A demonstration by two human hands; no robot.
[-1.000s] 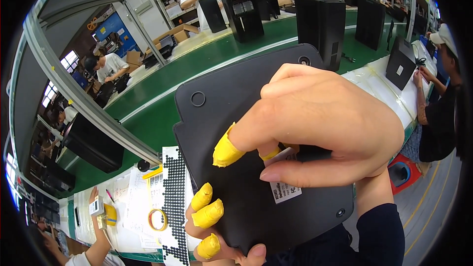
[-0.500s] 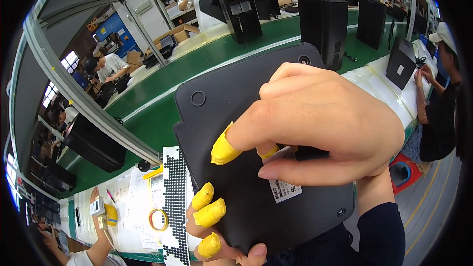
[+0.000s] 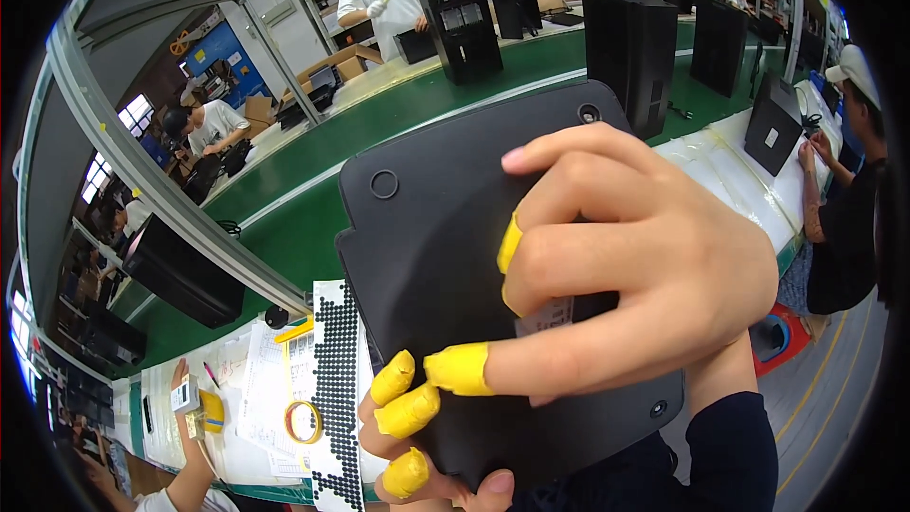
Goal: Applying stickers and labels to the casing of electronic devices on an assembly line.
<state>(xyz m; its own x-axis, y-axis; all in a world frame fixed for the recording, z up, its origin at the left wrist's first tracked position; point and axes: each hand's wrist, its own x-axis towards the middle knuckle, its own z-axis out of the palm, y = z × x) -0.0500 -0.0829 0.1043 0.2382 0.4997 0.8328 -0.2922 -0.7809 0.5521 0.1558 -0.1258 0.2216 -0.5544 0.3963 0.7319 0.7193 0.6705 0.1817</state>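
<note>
A black plastic housing, with rounded corners and round recesses, is held tilted in front of me. My left hand grips its lower left edge; yellow tape wraps several of its fingertips, and the thumb lies on the near edge. Over the housing's face hovers or rests my right hand, its fingers apart, some bent. One yellow-taped finger reaches left, close to my left fingertips. Beneath the right hand a white printed label is mostly hidden. Whether the right fingers press on the surface, I cannot tell.
Left of the housing lies a white sheet of black round pads, beside a yellow tape roll and papers. Beyond runs a green conveyor bearing tall black housings. A metal post stands left. Co-workers sit and stand around.
My right hand has opened from a pinch near the label; its taped finger now points left and another finger lifts outward. The left hand's grip is unchanged. Across the conveyor, a co-worker's black part is lower.
</note>
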